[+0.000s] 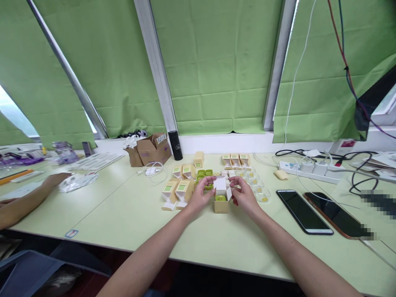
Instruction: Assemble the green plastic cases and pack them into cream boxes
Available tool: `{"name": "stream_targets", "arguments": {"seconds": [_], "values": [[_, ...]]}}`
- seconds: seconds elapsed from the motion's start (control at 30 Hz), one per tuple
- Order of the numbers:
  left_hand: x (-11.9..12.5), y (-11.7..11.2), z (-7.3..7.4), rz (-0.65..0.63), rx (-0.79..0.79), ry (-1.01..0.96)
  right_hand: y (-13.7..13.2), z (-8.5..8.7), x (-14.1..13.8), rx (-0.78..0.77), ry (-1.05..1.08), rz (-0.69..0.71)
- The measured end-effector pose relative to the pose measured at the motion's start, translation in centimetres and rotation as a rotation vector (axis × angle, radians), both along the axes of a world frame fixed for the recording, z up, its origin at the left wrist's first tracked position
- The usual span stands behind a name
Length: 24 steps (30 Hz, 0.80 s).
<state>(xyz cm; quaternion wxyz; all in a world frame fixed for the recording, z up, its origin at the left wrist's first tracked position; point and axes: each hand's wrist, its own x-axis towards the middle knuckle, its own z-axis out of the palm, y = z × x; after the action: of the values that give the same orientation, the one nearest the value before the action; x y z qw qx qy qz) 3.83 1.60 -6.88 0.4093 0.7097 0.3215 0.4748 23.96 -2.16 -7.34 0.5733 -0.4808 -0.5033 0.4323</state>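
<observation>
A small tan cardboard box point(221, 207) stands upright on the table in front of me, its white lid flap point(220, 183) raised. Inside it shows a green item point(220, 198), whose kind I cannot make out. My left hand point(202, 192) pinches the left side of the box near the lid. On the opposite side, my right hand point(244, 194) has thumb and fingers closed on a white side flap point(229, 193). Behind my left hand sit several green pieces point(201, 172), partly hidden. Clear plastic cups with yellow centres point(262, 194) lie beyond my right hand.
Several tan boxes with green windows point(169, 192) stand left of my hands, others point(235, 161) at the back. Two phones point(305, 211) and a power strip point(309, 171) lie right. A brown carton point(153, 150) and black cylinder point(175, 145) stand behind. Another person's arm point(31, 198) rests left.
</observation>
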Motion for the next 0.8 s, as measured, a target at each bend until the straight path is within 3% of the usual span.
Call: {"name": "stream_targets", "arguments": {"seconds": [0.3, 0.8], "values": [[0.61, -0.34, -0.3, -0.019, -0.022, -0.015, -0.45, 0.51, -0.22, -0.012, 0.022, 0.032], [0.92, -0.62, -0.54, -0.028, -0.027, -0.001, -0.36, -0.3, -0.59, -0.017, -0.011, 0.096]]}}
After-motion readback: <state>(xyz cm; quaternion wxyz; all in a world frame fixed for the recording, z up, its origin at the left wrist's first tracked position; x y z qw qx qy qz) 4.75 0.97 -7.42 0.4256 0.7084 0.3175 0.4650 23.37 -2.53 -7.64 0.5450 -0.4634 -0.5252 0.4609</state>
